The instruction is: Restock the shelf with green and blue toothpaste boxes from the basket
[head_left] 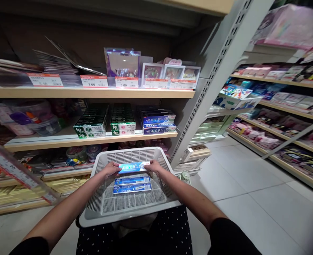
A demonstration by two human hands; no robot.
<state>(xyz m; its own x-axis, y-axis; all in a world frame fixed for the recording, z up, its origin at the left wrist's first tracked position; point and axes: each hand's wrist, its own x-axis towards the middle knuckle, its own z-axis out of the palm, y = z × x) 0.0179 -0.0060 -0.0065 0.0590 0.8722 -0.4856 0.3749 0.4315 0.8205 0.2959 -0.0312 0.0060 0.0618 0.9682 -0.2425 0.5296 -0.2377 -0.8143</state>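
Between my two hands is a blue toothpaste box [131,167], held level above the far part of a grey plastic basket [103,214]. My left hand [111,169] grips its left end, fingers closed. At the right end, my right hand [154,166] pinches the box with thumb and fingers. Two more blue toothpaste boxes, an upper one [132,180] and a lower one [132,188], lie side by side on the basket's mesh floor. The basket rests at my lap.
Ahead, a shelf [129,136] bears green toothpaste boxes [95,122] and stacked blue boxes [159,124]. Higher up are price tags and framed items [152,75]. A grey slotted upright [212,78] stands right of the basket. Tiled floor [236,177] and stocked shelves [300,141] lie farther right.
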